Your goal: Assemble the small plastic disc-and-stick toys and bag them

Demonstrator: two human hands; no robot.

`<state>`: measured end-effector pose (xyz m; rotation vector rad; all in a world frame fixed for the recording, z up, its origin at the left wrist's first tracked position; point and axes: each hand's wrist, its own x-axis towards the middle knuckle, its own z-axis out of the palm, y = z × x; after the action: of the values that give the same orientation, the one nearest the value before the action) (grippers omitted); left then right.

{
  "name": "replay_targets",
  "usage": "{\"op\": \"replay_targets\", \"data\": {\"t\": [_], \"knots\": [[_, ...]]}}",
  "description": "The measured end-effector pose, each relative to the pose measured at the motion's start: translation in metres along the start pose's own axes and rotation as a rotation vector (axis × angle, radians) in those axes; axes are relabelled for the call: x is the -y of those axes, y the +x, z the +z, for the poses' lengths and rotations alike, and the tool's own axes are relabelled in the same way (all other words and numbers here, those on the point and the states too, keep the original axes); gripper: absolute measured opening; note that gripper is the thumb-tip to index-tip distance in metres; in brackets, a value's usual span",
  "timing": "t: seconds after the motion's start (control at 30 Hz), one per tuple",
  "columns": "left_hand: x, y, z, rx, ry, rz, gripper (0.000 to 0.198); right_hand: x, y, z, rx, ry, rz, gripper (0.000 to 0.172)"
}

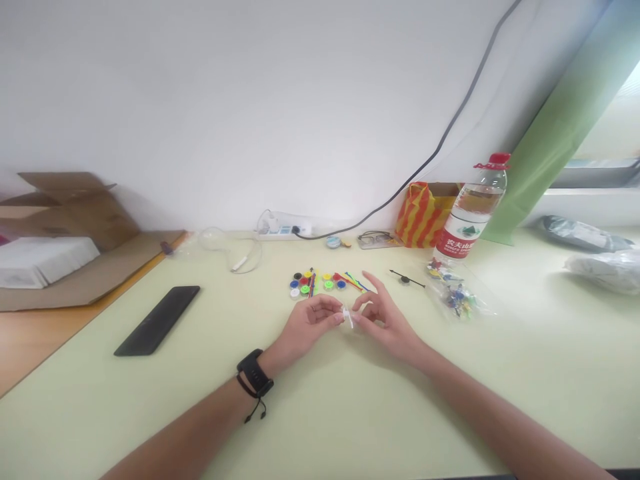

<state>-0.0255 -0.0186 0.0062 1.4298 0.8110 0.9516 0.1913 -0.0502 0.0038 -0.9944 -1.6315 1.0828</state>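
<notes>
White plastic piece [347,315] sits between the fingertips of both hands, just above the table [360,413]. The left hand [306,325] pinches it between thumb and bent fingers. The right hand [390,325] grips its other side with the thumb and a curled finger, the index finger raised clear. A black watch [255,373] and a thin cord bracelet circle the left wrist.

Just beyond the hands lie two groups of small coloured discs [304,281], in black, yellow, red, blue, white and green, with thin coloured sticks [312,285] beside them. Near the right hand, a black stick [418,285] with pointed ends crosses a small round piece. Farther right, a clear bag [480,307] of coloured pieces lies in front of a red-capped water bottle [467,220], which stands by a striped bag [421,215].

Along the wall rest glasses [375,237] and a white power strip [285,232]. Well to the left lie a flat black object [157,321] and, beyond it, an open cardboard box [100,213].
</notes>
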Motion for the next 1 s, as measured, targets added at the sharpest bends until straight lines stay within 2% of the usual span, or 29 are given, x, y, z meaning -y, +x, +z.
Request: {"op": "replay_targets", "data": {"t": [0.1,0.23,0.27,0.3,0.37,0.4,0.43,0.47,0.5,0.6,0.73,1.0], "knots": [[0.0,0.001,0.0,-0.01,-0.012,-0.008,0.027,-0.004,-0.001,0.002,-0.081,0.016,-0.017,0.098],[-0.001,0.001,0.001,-0.018,-0.021,-0.008,0.027,-0.008,0.001,0.003,-0.172,0.029,-0.032,0.102],[-0.001,0.001,0.001,-0.017,-0.02,-0.007,0.027,-0.008,0.001,0.002,-0.173,0.041,-0.029,0.096],[-0.001,0.001,0.001,-0.016,-0.018,-0.008,0.027,-0.007,0.002,0.001,-0.154,0.048,-0.02,0.083],[0.0,0.001,0.001,-0.013,-0.008,-0.009,0.028,-0.003,0.003,-0.003,-0.036,0.045,0.02,0.039],[0.0,0.001,0.001,-0.015,-0.003,-0.01,0.028,-0.001,0.004,-0.005,0.044,0.038,0.048,0.038],[0.001,0.001,0.0,-0.019,-0.001,-0.011,0.028,0.001,0.004,-0.007,0.111,0.033,0.075,0.053],[0.001,0.001,0.0,-0.024,0.0,-0.012,0.028,0.003,0.005,-0.008,0.149,0.028,0.096,0.062],[0.002,0.001,0.0,-0.027,-0.001,-0.014,0.028,0.004,0.005,-0.009,0.149,0.027,0.107,0.065],[0.002,0.001,0.0,-0.027,-0.005,-0.018,0.029,0.004,0.006,-0.009,0.047,0.048,0.108,0.05],[0.0,0.0,0.001,-0.02,0.006,-0.011,0.03,0.002,0.005,-0.004,0.033,0.126,0.087,0.031],[0.0,-0.002,0.002,0.018,0.004,-0.002,0.028,0.004,0.004,0.0,0.045,0.066,0.043,0.028]]}}
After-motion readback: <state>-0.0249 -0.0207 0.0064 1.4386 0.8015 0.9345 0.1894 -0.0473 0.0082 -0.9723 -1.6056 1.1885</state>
